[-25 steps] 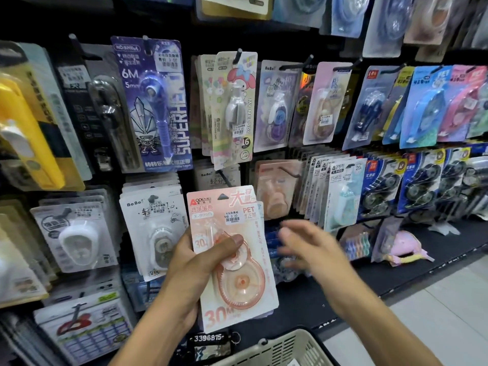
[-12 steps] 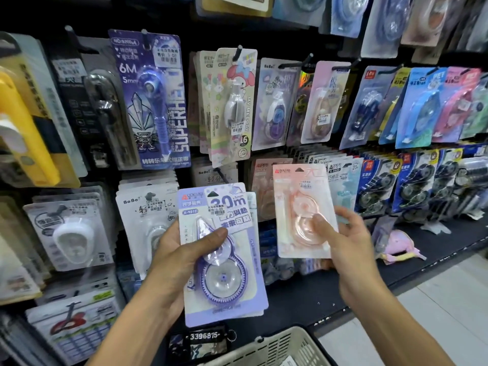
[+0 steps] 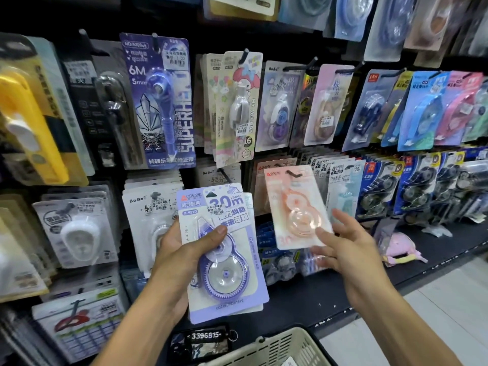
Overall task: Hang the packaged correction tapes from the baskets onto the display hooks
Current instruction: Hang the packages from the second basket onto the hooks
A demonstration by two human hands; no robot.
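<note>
Left hand [image 3: 179,257] grips a purple pack [image 3: 224,249], thumb across its front, fingers behind. Right hand [image 3: 351,249] has loosely spread fingers; its fingertips [image 3: 320,231] touch the lower edge of a pink pack [image 3: 295,207] hanging on a hook [image 3: 294,173].
</note>
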